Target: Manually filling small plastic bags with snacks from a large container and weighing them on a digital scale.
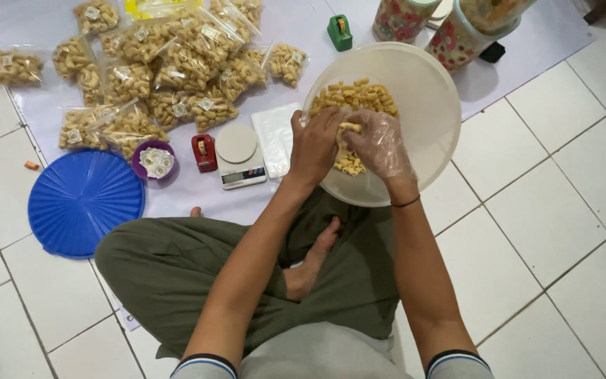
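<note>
In the head view, centre-right of the frame, the gloved right hand [381, 146] held a few snack pieces inside the white bowl [422, 91], while the bare left hand [315, 146] pinched something hidden. Filling looked underway; next, the handful needed a steady carry toward the scale [240, 156], left of the bowl.

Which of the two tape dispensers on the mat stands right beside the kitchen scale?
The red tape dispenser: it stands against the left side of the white kitchen scale. The green tape dispenser sits far up the mat, near the flowered jars.
</note>
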